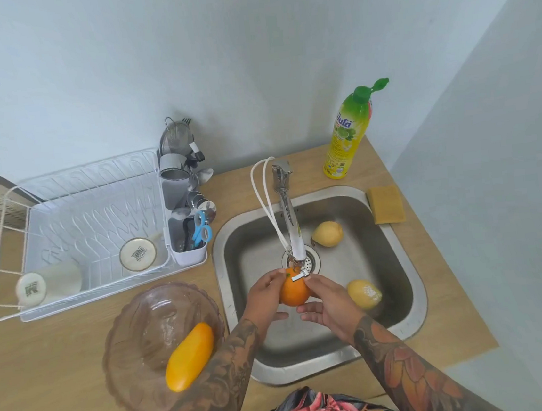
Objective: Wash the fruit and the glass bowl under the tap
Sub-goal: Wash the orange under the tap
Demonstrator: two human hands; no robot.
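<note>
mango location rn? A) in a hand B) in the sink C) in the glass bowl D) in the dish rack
C: the mango lies in the glass bowl on the counter left of the sink, while both hands hold the orange under the tap.

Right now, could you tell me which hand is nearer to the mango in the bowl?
Left. The left hand holds the orange over the sink, on the side toward the mango. The right hand is on the orange's far side.
</note>
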